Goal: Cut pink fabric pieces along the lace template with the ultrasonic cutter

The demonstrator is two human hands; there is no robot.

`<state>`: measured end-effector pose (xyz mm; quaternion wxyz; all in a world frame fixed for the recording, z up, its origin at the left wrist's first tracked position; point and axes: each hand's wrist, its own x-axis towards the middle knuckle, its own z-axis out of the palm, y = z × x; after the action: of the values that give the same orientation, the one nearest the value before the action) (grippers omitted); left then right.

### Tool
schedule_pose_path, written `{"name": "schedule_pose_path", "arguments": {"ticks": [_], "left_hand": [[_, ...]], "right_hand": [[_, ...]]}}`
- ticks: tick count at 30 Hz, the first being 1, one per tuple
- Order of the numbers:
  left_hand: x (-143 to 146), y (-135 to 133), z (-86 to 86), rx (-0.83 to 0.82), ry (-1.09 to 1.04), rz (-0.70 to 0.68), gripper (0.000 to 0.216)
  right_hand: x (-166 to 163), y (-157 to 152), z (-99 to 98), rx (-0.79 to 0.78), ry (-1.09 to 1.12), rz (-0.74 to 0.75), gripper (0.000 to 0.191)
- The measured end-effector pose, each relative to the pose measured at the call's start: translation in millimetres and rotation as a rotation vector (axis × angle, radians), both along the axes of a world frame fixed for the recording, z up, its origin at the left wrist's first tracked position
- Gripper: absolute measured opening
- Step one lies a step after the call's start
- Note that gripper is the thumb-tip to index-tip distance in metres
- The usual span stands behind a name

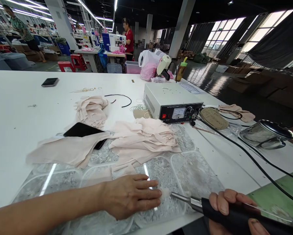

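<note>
My left hand (134, 196) lies flat, palm down, on a glossy marbled mat (197, 173), fingers stretched forward. Just past its fingertips is a small whitish translucent patch (165, 193), too blurred to name. My right hand (230, 209) is wrapped round the black grip of an ultrasonic handpiece (244, 215). The tool's slim metal tip points left and ends close to the patch; whether it touches cannot be made out. Beyond my left hand a pile of pale pink fabric pieces (146, 138) rests on the mat, with one piece (65, 151) spread to the left.
A control box (180, 112) with a dial stands behind the fabric; a black cable (249, 155) runs on the right. A black phone (85, 130) lies partly under fabric. Around are another fabric pile (91, 111), scissors (85, 89), a metal mug (267, 133) and a second phone (50, 82).
</note>
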<state>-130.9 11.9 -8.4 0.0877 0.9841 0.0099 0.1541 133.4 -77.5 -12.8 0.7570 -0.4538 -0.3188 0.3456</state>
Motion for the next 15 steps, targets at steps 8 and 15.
{"name": "schedule_pose_path", "arguments": {"ticks": [8, 15], "left_hand": [[2.6, 0.2, 5.1, 0.012, -0.030, -0.009, 0.034], [3.3, 0.6, 4.2, 0.036, -0.002, -0.031, 0.039]], "right_hand": [[-2.1, 1.7, 3.5, 0.040, -0.056, 0.021, 0.016], [-7.9, 3.0, 5.0, 0.034, -0.103, -0.004, 0.018]]}}
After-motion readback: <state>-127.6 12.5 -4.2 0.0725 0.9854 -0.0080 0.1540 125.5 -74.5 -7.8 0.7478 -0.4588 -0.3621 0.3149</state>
